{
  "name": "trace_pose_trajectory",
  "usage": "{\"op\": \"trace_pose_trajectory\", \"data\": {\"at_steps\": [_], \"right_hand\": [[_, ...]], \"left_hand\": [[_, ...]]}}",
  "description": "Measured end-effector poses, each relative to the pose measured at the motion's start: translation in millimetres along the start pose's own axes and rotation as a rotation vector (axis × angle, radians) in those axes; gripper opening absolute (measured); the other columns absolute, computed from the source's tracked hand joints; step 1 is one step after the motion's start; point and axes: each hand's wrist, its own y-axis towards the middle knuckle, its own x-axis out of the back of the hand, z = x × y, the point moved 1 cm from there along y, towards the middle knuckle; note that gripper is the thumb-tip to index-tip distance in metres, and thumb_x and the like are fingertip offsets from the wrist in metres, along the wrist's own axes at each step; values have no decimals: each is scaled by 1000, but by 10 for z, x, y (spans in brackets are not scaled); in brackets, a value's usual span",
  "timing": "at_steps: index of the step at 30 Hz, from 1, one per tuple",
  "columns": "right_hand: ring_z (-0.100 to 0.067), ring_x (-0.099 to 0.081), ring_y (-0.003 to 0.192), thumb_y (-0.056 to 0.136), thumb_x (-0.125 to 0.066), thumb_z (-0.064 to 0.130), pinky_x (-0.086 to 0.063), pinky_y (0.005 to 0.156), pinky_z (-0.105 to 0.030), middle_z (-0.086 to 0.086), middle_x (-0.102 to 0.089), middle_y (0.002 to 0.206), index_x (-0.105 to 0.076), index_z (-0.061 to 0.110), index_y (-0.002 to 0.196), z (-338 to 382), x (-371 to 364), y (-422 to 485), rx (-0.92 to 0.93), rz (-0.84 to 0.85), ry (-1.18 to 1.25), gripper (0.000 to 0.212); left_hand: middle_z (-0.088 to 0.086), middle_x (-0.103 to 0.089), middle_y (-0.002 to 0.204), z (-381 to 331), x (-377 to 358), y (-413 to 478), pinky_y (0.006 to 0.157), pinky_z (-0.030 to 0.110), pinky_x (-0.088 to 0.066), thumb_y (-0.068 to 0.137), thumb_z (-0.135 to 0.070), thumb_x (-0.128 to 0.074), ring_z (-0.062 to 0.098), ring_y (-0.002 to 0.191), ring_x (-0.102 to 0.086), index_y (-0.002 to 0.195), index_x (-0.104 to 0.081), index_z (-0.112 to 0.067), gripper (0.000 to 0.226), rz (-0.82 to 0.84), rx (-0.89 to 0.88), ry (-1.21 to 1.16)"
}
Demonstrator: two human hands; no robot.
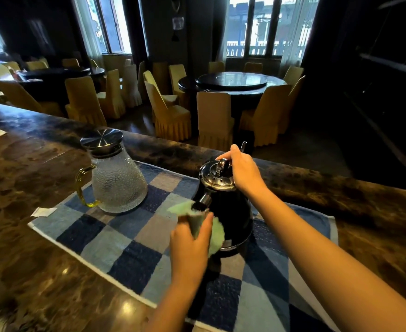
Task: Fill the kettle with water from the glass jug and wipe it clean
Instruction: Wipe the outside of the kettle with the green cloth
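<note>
Holds a green cloth [217,236] in the left hand [190,245] against the black kettle [230,212], just below its spout. Grips the kettle's top with the right hand [242,171]. Behind, left, on the same checked mat [130,238], a lidded glass jug [118,183].

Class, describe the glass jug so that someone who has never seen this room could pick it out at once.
Find the long brown marbled counter, then the blue checked cloth spread on it. The glass jug stands on the cloth's far left corner, left of the black kettle. Unlike the kettle, it is clear dimpled glass with a yellow-green handle and a flat steel lid.
</note>
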Motion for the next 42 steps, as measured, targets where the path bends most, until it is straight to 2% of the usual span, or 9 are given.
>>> {"op": "trace_pose_trajectory", "data": {"at_steps": [4,10,16,20,26,29,34,38,42], "right_hand": [[-27,-58,105,103,-17,26,-44,94,-40,-12,-67,110,-67,7,104,4,9,4,23,6,-38,54],[-25,-60,100,103,-18,29,-47,89,-38,-10,-68,102,-70,7,97,-23,-11,17,31,-24,-9,56],[-18,-58,93,104,-19,33,-38,80,-29,-2,-66,92,-71,19,84,-50,-19,18,24,-29,59,58],[-20,-59,97,103,-19,34,-41,83,-31,-3,-67,95,-70,21,83,-60,-14,20,14,-32,61,57],[-25,-60,98,103,-19,28,-47,89,-38,-8,-69,99,-70,11,91,-42,-16,30,55,-20,10,56],[-25,-61,99,103,-18,31,-47,92,-41,-6,-69,97,-71,16,89,-69,-7,45,43,-15,19,56],[-22,-59,102,102,-19,38,-44,97,-43,0,-68,96,-65,34,69,-80,-22,49,29,6,16,57],[-23,-58,101,102,-18,36,-44,96,-45,-1,-66,95,-64,33,69,-69,-11,55,30,16,-11,56],[-24,-60,99,102,-19,37,-45,96,-45,-3,-68,95,-65,31,71,-59,-9,39,16,9,8,56]], "left_hand": [[-9,-48,44,-122,118,177,51,26,-35,83,-48,-62,1,46,-46,49,-53,-24,42,168,-2,171],[4,-58,84,-470,114,573,70,33,-42,91,-56,-40,24,82,-54,75,-48,-17,43,411,23,641],[5,-58,84,-329,67,376,76,34,-39,98,-46,-32,21,89,-54,79,-56,-18,41,285,164,130],[-6,-41,41,-252,29,200,50,30,-30,94,-44,-36,3,42,-39,53,-36,-19,48,111,148,38],[6,-59,105,-774,125,600,91,38,-44,97,-47,-33,26,103,-57,100,-51,-25,28,651,-170,1043],[5,-59,122,-848,13,539,94,39,-34,99,-45,-30,26,113,-54,122,-47,-29,33,648,-384,1312],[-5,-49,116,-679,273,149,84,32,-30,95,-47,-35,18,106,-47,111,-48,-33,25,537,-424,1092],[6,-55,103,-681,257,247,69,30,-25,100,-29,-30,28,95,-54,75,-35,-21,27,535,-417,1201],[10,-61,97,-712,112,559,68,35,-38,100,-37,-29,31,88,-59,79,-44,-17,32,542,-286,1116]]}}
